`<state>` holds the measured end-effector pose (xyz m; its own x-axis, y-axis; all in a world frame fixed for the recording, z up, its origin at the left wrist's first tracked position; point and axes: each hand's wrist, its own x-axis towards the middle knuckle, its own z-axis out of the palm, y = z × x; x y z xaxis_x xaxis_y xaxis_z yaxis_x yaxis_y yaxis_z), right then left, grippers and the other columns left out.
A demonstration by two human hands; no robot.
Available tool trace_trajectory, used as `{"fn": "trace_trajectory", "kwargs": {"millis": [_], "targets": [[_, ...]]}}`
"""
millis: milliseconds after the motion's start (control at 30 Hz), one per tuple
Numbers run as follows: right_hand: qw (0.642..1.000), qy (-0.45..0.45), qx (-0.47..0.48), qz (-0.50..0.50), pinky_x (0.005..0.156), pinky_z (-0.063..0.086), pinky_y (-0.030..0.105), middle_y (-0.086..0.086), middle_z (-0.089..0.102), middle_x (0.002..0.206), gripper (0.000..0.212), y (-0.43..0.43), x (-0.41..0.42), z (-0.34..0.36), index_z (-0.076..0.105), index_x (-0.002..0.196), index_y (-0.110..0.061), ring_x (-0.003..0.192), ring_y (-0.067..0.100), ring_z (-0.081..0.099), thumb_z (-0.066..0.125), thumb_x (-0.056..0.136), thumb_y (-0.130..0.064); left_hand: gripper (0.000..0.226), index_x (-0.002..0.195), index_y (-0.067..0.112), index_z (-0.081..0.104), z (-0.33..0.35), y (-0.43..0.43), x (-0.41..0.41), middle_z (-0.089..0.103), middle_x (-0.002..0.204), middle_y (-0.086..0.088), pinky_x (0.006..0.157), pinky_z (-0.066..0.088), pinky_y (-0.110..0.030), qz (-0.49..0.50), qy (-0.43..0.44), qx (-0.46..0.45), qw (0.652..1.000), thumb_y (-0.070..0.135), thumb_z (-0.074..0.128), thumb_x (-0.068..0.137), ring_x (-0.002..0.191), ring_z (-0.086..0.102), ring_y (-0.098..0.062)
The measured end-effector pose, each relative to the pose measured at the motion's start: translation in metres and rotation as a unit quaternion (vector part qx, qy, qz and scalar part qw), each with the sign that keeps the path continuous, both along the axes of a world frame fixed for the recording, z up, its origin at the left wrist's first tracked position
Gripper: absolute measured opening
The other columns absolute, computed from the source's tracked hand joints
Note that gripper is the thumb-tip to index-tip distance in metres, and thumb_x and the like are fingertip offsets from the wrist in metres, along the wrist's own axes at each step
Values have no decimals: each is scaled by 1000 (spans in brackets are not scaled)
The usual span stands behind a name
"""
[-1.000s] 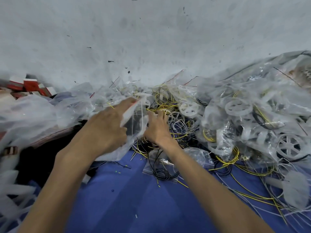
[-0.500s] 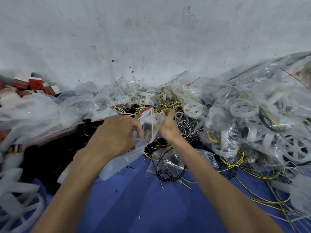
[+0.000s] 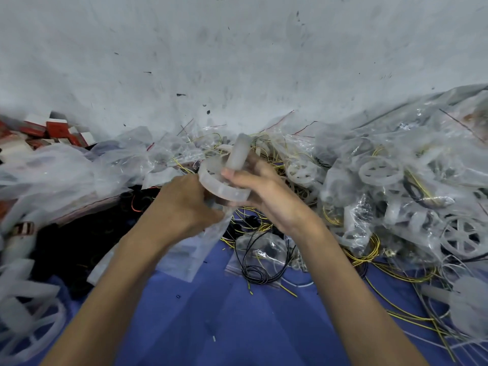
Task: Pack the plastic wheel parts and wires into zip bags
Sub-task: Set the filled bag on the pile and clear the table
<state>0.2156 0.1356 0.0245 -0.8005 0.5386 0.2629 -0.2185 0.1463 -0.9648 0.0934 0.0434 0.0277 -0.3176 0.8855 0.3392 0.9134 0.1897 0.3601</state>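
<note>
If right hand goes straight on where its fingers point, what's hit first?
Likely the left hand, gripping the bag just beyond the wheel the right hand holds; depth unclear.

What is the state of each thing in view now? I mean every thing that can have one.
Left hand: grips the zip bag near its top.
Right hand: holds the wheel.
Wheel: in the air at the bag's top; blur hides whether it is inside.
Zip bag: hangs down.
Wire bag: lies flat on the cloth, black coil inside.
Heap of bags: packed with wheels and wires.
</note>
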Motion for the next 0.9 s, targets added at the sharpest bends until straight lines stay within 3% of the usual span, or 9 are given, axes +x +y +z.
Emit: {"fn": "trace_trajectory", "kwargs": {"millis": [100, 200, 267, 367, 500, 667, 767, 833, 900], "targets": [[995, -95, 24, 14, 89, 52, 42, -3, 64, 115, 32, 0, 0, -4, 54, 109, -38, 101, 17, 66, 56, 80, -52, 33, 88, 20, 66, 4, -5, -2, 67, 77, 3, 64, 48, -31, -4, -103, -7, 995, 37, 75, 62, 70, 61, -15], [981, -172, 74, 41, 68, 57, 33, -10, 68, 86, 39, 0, 7, -4, 47, 116, -33, 76, 16, 70, 43, 87, -59, 31, 87, 21, 69, 5, -8, -1, 70, 79, 5, 68, 50, -27, -23, -182, 7, 983, 24, 83, 59, 75, 63, -14], [976, -189, 101, 40, 55, 53, 26, -13, 66, 74, 31, 0, 12, -2, 47, 110, -37, 62, 11, 68, 42, 89, -58, 30, 83, 28, 69, 6, -10, 1, 70, 71, 11, 53, 48, -14, -47, -223, 23, 973, 13, 84, 62, 64, 62, -2], [964, -206, 171, 1, 62, 45, 19, -19, 65, 81, 28, 3, 15, 3, 58, 102, -39, 65, -4, 62, 47, 87, -59, 40, 91, 29, 69, 10, -12, 4, 66, 61, 16, 39, 38, -7, -79, -278, 34, 957, 6, 84, 61, 45, 54, 7], [941, -250, 227, -29, 61, 40, 23, -11, 58, 61, 46, 5, 17, 6, 66, 75, -17, 57, 4, 55, 53, 83, -60, 61, 121, 9, 59, 14, -11, 2, 60, 90, 15, 48, 42, -4, -65, -245, 2, 967, -6, 77, 64, 57, 59, 7], [895, -295, 321, -95, 46, 39, 15, -9, 50, 43, 43, 7, 18, 9, 58, 56, -19, 42, 4, 50, 62, 78, -56, 63, 120, 27, 55, 9, -9, 9, 57, 94, 22, 58, 48, -9, -42, -173, -23, 984, 3, 72, 64, 77, 56, 8], [901, -260, 316, -144, 37, 30, 5, -16, 55, 48, 20, 7, 15, 9, 70, 76, -18, 37, -7, 49, 78, 72, -36, 60, 110, 38, 49, 9, -10, 12, 51, 91, 32, 61, 44, -8, -43, -129, -20, 991, 6, 73, 64, 76, 53, 8], [893, -258, 334, -158, 38, 32, 5, -14, 55, 56, 34, 6, 9, 7, 66, 98, -13, 36, -6, 49, 80, 71, -27, 67, 125, 31, 49, 9, -10, 10, 56, 112, 21, 65, 40, -9, -54, -97, -16, 994, 11, 74, 66, 91, 52, -2], [869, -280, 384, -136, 46, 41, 5, -13, 58, 59, 31, 3, 7, 7, 63, 101, -13, 45, -5, 55, 76, 75, -24, 75, 137, 25, 43, 9, -9, 9, 53, 129, 15, 73, 35, -4, -50, -86, -4, 995, 14, 73, 68, 106, 47, -3]]}}
